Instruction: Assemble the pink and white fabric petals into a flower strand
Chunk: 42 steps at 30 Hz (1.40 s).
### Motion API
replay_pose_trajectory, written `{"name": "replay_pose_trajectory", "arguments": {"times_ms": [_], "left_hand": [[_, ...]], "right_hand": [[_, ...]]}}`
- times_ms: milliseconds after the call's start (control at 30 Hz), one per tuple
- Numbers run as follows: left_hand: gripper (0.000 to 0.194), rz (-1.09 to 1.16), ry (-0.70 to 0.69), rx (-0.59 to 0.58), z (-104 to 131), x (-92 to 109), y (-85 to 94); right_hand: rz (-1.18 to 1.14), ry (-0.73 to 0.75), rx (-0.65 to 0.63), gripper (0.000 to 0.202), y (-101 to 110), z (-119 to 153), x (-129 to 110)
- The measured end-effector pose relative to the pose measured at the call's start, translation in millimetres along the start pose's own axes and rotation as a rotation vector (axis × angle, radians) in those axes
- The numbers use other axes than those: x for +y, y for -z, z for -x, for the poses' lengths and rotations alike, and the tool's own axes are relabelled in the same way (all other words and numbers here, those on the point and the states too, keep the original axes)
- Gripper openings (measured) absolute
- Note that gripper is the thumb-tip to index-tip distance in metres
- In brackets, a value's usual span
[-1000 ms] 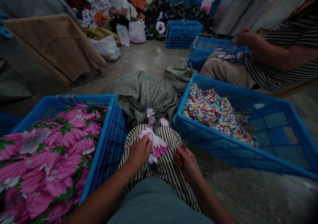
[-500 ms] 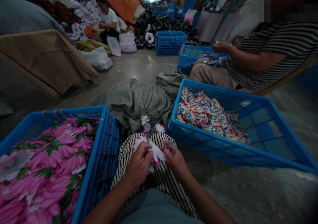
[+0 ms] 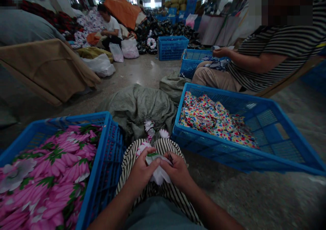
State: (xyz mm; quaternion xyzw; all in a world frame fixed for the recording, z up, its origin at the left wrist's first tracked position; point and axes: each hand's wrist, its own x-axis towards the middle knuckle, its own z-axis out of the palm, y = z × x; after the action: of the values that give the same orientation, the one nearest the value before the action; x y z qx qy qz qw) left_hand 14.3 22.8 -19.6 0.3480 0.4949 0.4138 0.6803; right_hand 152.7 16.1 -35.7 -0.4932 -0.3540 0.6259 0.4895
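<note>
Between the left hand (image 3: 143,170) and the right hand (image 3: 180,171) lies one white-and-green cloth piece (image 3: 160,175), pinched by both, neither nearer, its longer side apparently running toward the wearer. One dark slim tool (image 3: 170,157) is gripped in the right hand. Two blue crates flank them: one left crate (image 3: 97,165), one right crate (image 3: 229,150).

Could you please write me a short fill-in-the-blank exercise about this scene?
The left hand and right hand hold a pale piece above trousers patterned with dark ____.
The left crate and right crate are both coloured ____.
Pink pieces in the left crate have leaf-shaped parts coloured ____.
Multicoloured pieces lie in the crate to the person's ____.
Missing words: stripes; blue; green; right.
</note>
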Motion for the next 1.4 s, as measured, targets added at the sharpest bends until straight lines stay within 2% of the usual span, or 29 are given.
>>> {"name": "replay_pose_trajectory", "arguments": {"times_ms": [100,167,233,333,467,567,633,700,767,833,900,1167,1267,1400], "left_hand": [[0.019,0.174,0.165,-0.075,3,4,-5.2],[0.016,0.316,0.225,-0.121,7,7,-8.3],[0.015,0.378,0.230,-0.130,11,11,-10.9],[0.017,0.343,0.200,-0.094,16,19,-13.2],[0.018,0.132,0.147,-0.006,20,25,-11.4],[0.020,-0.044,0.120,-0.029,22,24,-9.4],[0.021,-0.057,0.138,-0.033,24,23,-9.7],[0.019,0.024,0.189,-0.023,25,24,-11.1],[0.017,0.120,0.258,-0.029,27,28,-12.0],[0.017,0.183,0.304,-0.030,28,32,-11.9],[0.016,0.212,0.312,-0.015,30,36,-11.5],[0.013,0.253,0.282,0.027,32,39,-16.3],[0.016,0.253,0.300,0.028,33,37,-15.4],[0.020,0.272,0.322,0.023,33,35,-13.2]], "right_hand": [[-0.236,-0.082,0.015,0.030,-1,4,1],[-0.374,-0.165,-0.002,0.031,-1,7,5],[-0.412,-0.209,-0.064,0.032,0,8,8],[-0.297,-0.163,-0.130,0.031,3,9,9],[0.028,0.058,-0.123,0.025,8,8,-7],[0.169,0.193,-0.139,0.016,5,8,-17],[0.132,0.191,-0.149,0.015,1,6,-18],[0.004,0.100,-0.146,0.019,-2,3,-14],[-0.102,0.010,-0.088,0.022,-3,-2,-10],[-0.097,0.005,0.000,0.023,1,-5,-8],[-0.003,0.052,0.016,0.023,6,-5,-11],[0.417,0.345,-0.237,0.033,21,10,-30],[0.543,0.371,-0.290,0.031,24,12,-32],[0.566,0.359,-0.365,0.028,27,12,-32]]}}
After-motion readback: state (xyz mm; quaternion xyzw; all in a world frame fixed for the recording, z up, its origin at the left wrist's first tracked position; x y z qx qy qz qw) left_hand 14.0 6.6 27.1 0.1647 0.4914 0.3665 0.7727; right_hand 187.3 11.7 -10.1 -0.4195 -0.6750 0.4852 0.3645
